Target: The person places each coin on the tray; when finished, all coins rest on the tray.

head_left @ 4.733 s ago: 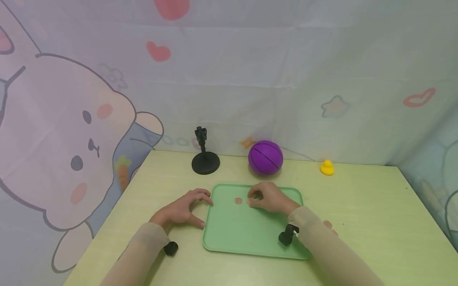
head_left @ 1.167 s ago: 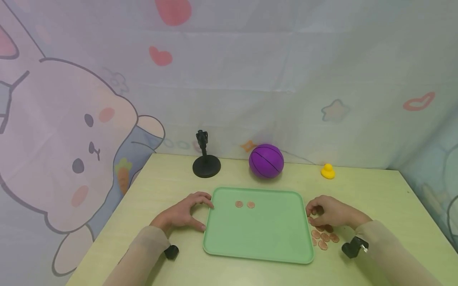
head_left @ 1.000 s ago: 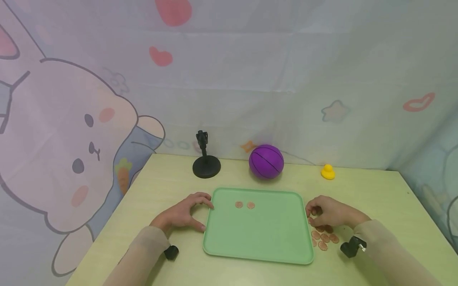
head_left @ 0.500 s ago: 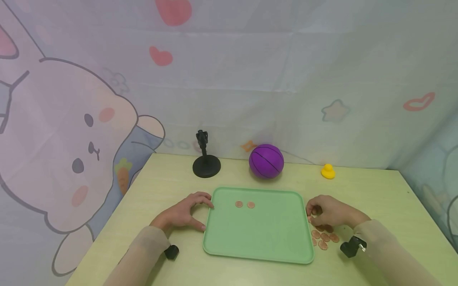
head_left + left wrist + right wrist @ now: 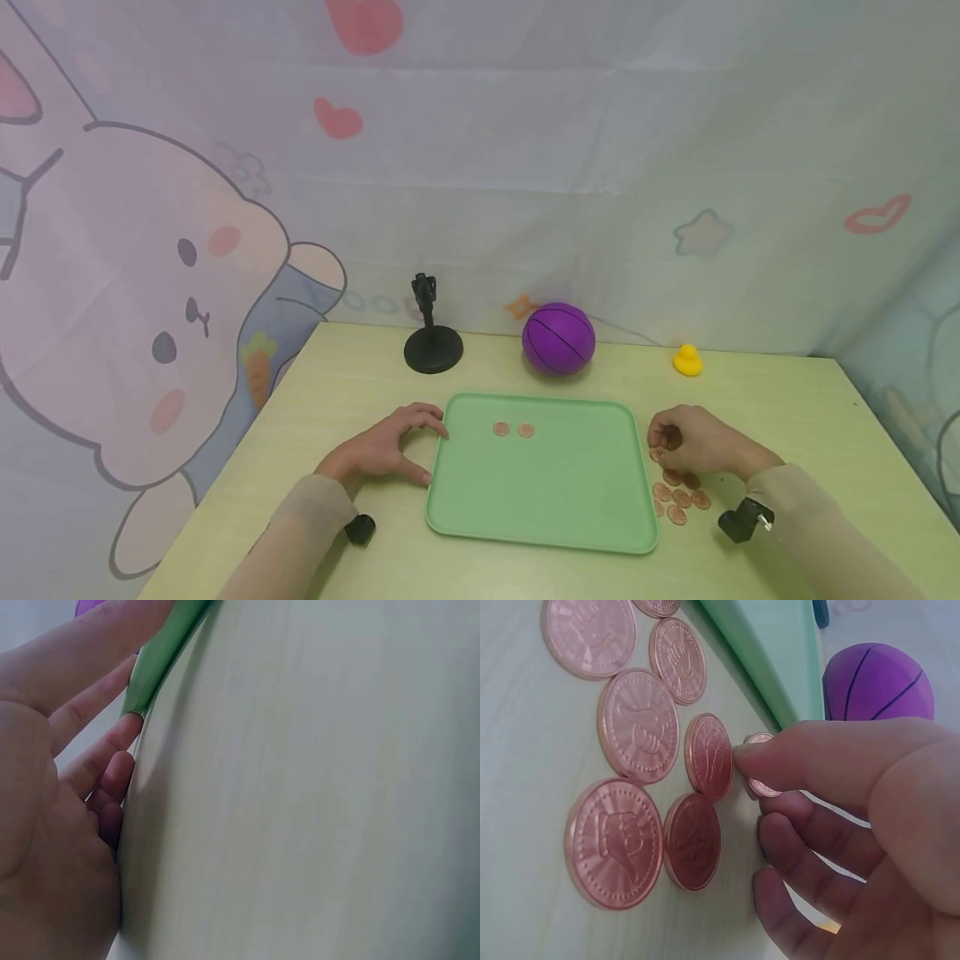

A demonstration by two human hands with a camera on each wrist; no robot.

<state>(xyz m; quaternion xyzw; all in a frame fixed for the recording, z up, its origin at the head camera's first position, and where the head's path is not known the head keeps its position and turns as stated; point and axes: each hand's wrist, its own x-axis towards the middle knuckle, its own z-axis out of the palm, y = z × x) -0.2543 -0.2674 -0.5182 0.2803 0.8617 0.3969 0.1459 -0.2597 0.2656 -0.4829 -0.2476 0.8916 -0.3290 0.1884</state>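
Note:
My left hand rests at the left edge of a green tray, thumb and fingers spread apart along the rim. In the left wrist view its fingertips meet the tray's side. Just past the tray's right edge, my right hand pinches a copper-coloured coin between thumb and forefinger, low over the table; the thumb partly covers the coin. Several similar coins with raised hand designs lie below and beside that hand. Two more, a left coin and a right coin, lie inside the tray near its far side.
A purple ball sits behind the tray. To its left stands a black stand with a round base, and a yellow rubber duck is at the back right. A printed cloth hangs behind the table.
Earlier the right hand was over the tray at the second coin, which now lies there released. It then moved right to the loose coins, and lately shifted slightly rightward with one. Left hand is unmoved.

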